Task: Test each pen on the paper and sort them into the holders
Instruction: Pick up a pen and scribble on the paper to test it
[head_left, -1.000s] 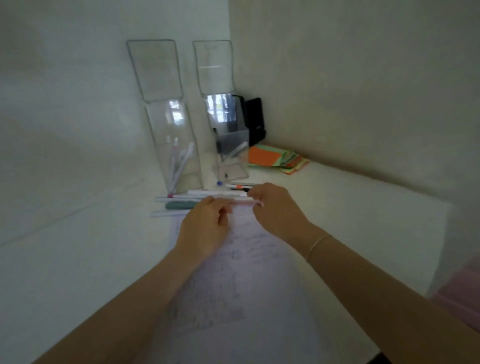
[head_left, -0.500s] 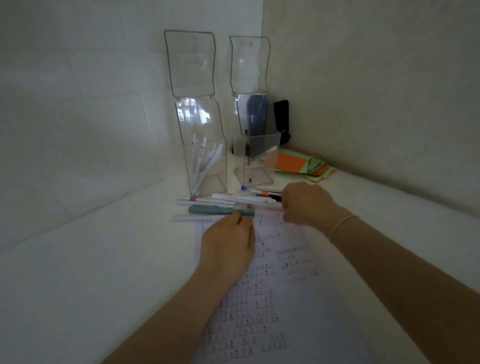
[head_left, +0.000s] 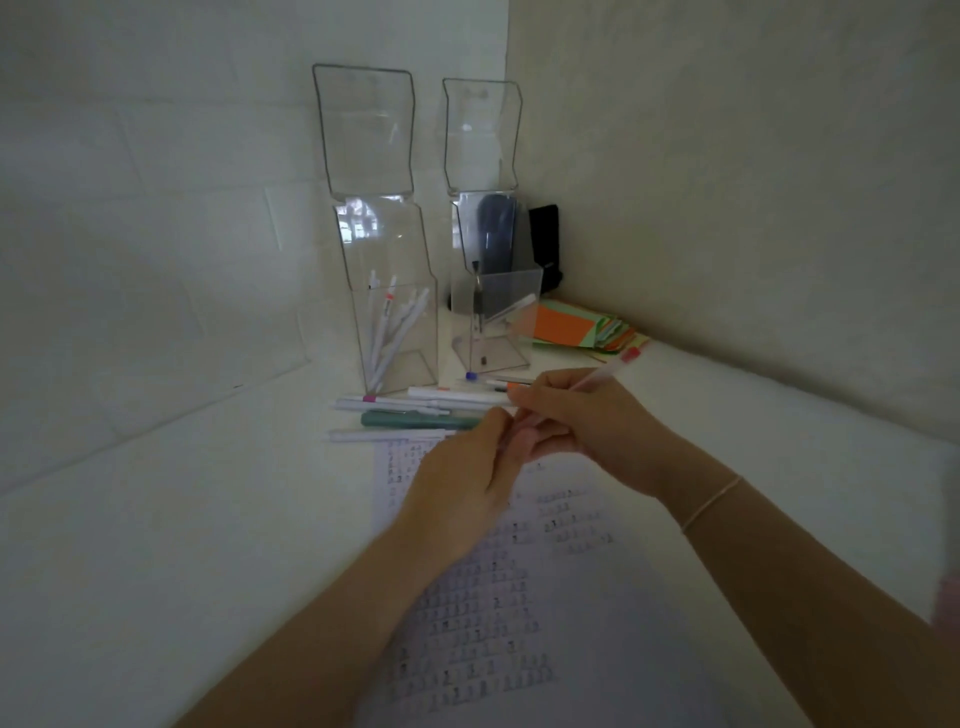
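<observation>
My right hand (head_left: 582, 421) grips a white pen with a red end (head_left: 610, 370), which slants up to the right. My left hand (head_left: 467, 478) meets the right one at the pen's lower end; what its fingertips hold is hidden. Both hover over the top of a printed paper sheet (head_left: 498, 613). Several pens (head_left: 415, 410) lie in a row on the table behind the paper. The left clear holder (head_left: 389, 322) contains several white pens. The right clear holder (head_left: 493, 317) has a dark pen in it.
A stack of orange and green paper notes (head_left: 576, 327) lies in the corner to the right of the holders. A black object (head_left: 544, 244) stands behind the right holder. Walls close in at the back and right.
My right hand has lifted the red-ended pen off the row and tilted it upward. My left hand moved up to join it at the pen's lower end.
</observation>
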